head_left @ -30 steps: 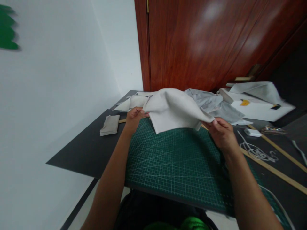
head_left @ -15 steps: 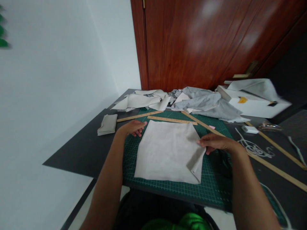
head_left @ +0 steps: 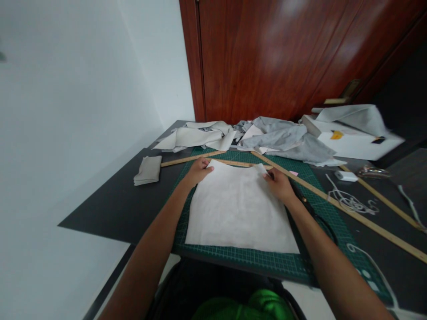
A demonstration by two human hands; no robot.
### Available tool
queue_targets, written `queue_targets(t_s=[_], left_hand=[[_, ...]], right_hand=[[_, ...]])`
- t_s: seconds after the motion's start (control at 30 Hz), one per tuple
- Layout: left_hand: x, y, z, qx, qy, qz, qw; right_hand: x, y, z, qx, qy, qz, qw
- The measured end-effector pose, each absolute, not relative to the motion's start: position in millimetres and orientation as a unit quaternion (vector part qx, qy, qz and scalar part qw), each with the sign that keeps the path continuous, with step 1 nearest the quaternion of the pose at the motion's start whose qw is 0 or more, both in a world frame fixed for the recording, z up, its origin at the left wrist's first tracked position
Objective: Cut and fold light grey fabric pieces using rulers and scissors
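Note:
A pale off-white cloth (head_left: 236,209) lies spread over the green cutting mat (head_left: 267,262), its near edge close to the mat's front. My left hand (head_left: 199,170) pinches the cloth's far left corner between thumb and fingers. At the far right corner, my right hand (head_left: 277,181) grips the fabric, which is slightly raised there. Just behind the cloth's far edge lies a wooden ruler (head_left: 233,163), partly covered by the left hand and the cloth.
Folded cloths (head_left: 148,170) lie on the dark table at left. Behind are scrap fabrics (head_left: 200,137) and a white box (head_left: 353,140). At right are a long wooden ruler (head_left: 373,226), a coiled white cord (head_left: 353,202) and a white adapter (head_left: 346,176). A black cable (head_left: 325,224) crosses the mat.
My left hand has moved right onto the cloth's corner and closed on it. My right hand has moved up and left to the far corner; the folded right side now lies flat.

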State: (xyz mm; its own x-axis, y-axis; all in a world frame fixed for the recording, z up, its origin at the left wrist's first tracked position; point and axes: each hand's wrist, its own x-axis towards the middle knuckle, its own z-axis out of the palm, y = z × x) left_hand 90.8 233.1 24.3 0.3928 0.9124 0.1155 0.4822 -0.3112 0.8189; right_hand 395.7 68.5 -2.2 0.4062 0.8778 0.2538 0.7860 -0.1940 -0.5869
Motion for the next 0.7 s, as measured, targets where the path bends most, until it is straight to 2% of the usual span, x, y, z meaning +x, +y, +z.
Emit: queue_targets(t_s=[0.17,0.27,0.37,0.47,0.53,0.7], left_hand=[[87,227,33,0.728,0.4,0.313,0.46],[81,230,35,0.728,0.404,0.301,0.466],[76,237,32,0.73,0.463,0.302,0.402],[73,242,27,0.732,0.537,0.298,0.295],[73,242,24,0.736,0.57,0.282,0.231],[73,238,23,0.758,0.593,0.228,0.149]], right_hand=[[391,67,7,-0.629,-0.435,0.284,0.579],[389,67,11,-0.599,-0.38,0.345,0.614],[398,65,9,-0.69,-0.4,0.252,0.548],[408,61,6,-0.798,-0.46,0.066,0.385],[410,57,5,-0.827,-0.478,-0.004,0.296],[396,51,10,-0.837,-0.494,-0.076,0.222]])
